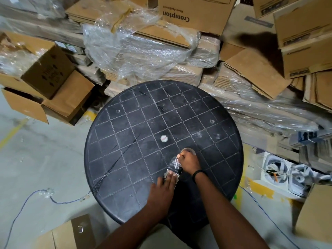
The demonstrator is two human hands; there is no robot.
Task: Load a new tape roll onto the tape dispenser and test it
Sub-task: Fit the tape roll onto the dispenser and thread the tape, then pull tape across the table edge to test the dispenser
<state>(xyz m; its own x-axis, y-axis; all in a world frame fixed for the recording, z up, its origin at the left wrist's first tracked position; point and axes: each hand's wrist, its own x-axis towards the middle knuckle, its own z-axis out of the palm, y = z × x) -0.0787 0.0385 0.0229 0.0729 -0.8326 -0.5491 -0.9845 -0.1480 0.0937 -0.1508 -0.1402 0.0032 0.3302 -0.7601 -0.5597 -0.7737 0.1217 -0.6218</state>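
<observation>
down on the near right part of the round black table [125,123], both hands are working on the tape dispenser [173,168]. the dispenser is lying on the tabletop, a dark body with glints of clear tape across it, and most of it is hidden under the hands. the right hand [189,163] is curling down over the far end of it, fingers closed around that end, with a pale curved edge of the clear tape roll [188,150] peeking out just beyond the knuckles. a black band [197,174] is sitting on the right wrist. the left hand [161,192] is lying flatter, fingers stretched forward and pressing on the near end of the dispenser, fingertips touching it; whether they are pinching a tape end i cannot tell, as the spot is small and blurred.

the tabletop is showing a grid of pale lines and a small white cap [164,138] at its middle, a little beyond the hands. behind the table, cardboard boxes [195,13] and flattened cartons are lying in heaps, some under crumpled clear plastic wrap [140,51]. an open box [52,97] is sitting at the left on the grey floor [36,159], where a thin blue cable [27,200] is trailing.
</observation>
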